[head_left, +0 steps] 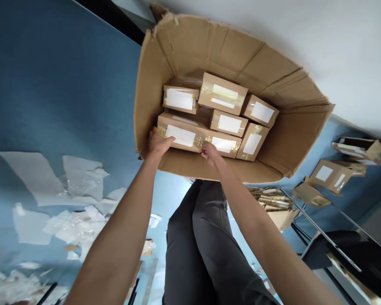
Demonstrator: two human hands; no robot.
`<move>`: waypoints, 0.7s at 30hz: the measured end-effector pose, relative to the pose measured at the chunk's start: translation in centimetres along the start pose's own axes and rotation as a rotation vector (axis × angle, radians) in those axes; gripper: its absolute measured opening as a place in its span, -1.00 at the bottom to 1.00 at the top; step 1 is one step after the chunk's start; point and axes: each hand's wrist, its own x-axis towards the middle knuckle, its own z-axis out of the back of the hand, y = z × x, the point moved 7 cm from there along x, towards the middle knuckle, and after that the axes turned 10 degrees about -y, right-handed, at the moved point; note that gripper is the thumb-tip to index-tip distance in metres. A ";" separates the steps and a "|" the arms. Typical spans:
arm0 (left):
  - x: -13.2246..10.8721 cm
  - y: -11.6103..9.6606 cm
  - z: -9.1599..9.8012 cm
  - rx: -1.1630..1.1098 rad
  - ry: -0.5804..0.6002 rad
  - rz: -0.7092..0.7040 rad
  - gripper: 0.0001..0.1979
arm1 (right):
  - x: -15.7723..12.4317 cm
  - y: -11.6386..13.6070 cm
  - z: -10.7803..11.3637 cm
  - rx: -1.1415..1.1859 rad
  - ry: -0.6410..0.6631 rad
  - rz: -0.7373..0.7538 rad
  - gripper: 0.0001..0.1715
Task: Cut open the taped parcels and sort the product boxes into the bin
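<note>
A large open cardboard carton (152, 84) lies on the blue floor and holds several small taped brown boxes with white labels. Both my hands reach into it at its near wall. My left hand (158, 144) grips the left end of the nearest small box (186, 134), thumb on top beside its label. My right hand (209, 153) is curled at the same box's right end, fingers pressed on its front edge where the adjacent labelled box (224, 145) begins. The other small boxes (222, 93) are stacked behind, untouched.
Torn white paper and plastic scraps (66, 199) litter the floor at left. My dark-trousered legs (193, 245) are below the carton. At right are another labelled small box (328, 174), an open box of gold items (273, 201) and dark furniture (343, 250).
</note>
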 end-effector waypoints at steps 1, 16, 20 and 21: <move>-1.6 -0.5 1.2 -0.009 -0.010 0.010 0.03 | -1.5 0.5 0.9 -0.007 -0.004 0.015 -0.63; -43.0 -7.8 31.2 -0.356 -0.367 -0.384 -0.24 | -42.6 9.7 21.9 -0.165 0.062 0.524 -0.61; -49.1 -6.6 41.2 -0.403 -0.522 -0.443 -0.30 | -53.9 11.6 20.9 -0.216 0.264 0.621 -0.67; -49.7 -5.7 43.4 -0.392 -0.568 -0.431 -0.30 | -56.4 11.6 19.7 -0.229 0.338 0.626 -0.67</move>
